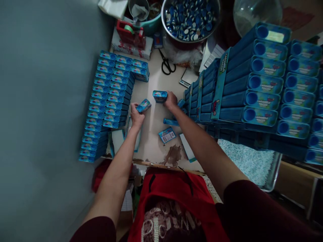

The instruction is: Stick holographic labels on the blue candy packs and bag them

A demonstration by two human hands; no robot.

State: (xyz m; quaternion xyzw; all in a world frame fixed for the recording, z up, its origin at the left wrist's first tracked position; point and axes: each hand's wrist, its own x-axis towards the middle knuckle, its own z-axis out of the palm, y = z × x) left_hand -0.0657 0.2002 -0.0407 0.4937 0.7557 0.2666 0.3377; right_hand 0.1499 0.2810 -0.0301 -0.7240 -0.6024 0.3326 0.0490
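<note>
While the left hand (137, 117) pinches one box (143, 106), the right hand (171, 101) pinches another box (159, 97); a leftward bump could topple box rows (101, 89)

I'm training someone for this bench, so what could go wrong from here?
The left hand, holding a blue carton, is close to the packed rows and might knock some over. The right arm passes beside the tall stacks; a bump could bring cartons down, perhaps into the uncovered granules. The loose carton lies near a dark patch and might get marked.
</note>
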